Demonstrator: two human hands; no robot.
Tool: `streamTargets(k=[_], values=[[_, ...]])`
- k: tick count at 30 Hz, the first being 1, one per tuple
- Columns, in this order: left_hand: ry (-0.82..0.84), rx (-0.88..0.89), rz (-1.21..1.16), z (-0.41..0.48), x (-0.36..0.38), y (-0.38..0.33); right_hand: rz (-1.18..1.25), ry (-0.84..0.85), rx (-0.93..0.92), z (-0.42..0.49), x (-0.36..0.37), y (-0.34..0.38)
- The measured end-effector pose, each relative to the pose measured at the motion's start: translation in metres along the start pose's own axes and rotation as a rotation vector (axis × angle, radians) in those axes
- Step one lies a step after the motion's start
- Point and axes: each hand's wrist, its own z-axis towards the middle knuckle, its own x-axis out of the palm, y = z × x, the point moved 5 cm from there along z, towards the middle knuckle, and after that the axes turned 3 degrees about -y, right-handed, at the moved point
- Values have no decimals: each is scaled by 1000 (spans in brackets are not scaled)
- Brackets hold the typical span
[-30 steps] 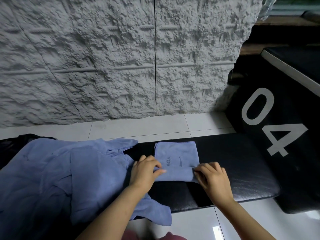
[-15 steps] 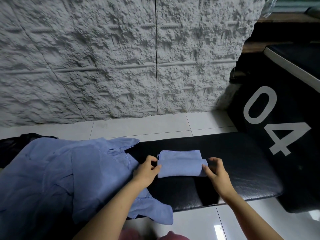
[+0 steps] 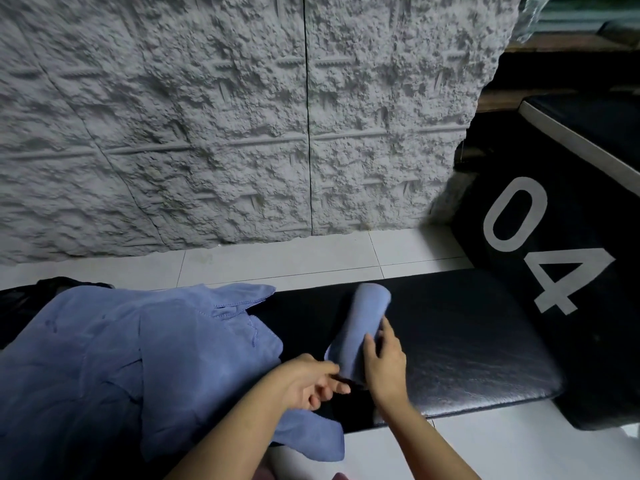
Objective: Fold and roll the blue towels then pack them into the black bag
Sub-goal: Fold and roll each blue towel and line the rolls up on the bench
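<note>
Currently, head view: one rolled towel is finished and held at an angle over the bench. Still to do: the pile of unfolded blue towels on the bench's left, and all packing. The dark shape behind the pile may be the bag. The right hand grips the roll's near end. The left hand, fingers loosely curled, sits just beside that end; contact cannot be told through the blur.

A black padded desk is lying beneath the hands; beyond them a rough grey wall is rising, and rightward a black block marked 04 is standing.
</note>
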Motion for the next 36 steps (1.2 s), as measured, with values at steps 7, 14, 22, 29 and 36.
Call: streamTargets(k=[7,14,22,29,36], values=[[-288,192,633,-6,-32,-18,-619,223,-346,-7,48,48],[-594,336,535,-13,-68,-24,-809,216,-451,-14,62,39],[-657,387,420,-10,-79,-23,-827,24,-320,63,-43,4],[-651,422,419,-1,-68,-32,-801,-98,-125,122,-138,-33],[-643,450,393,7,-64,-38,-763,-116,-83,134,-175,-51]])
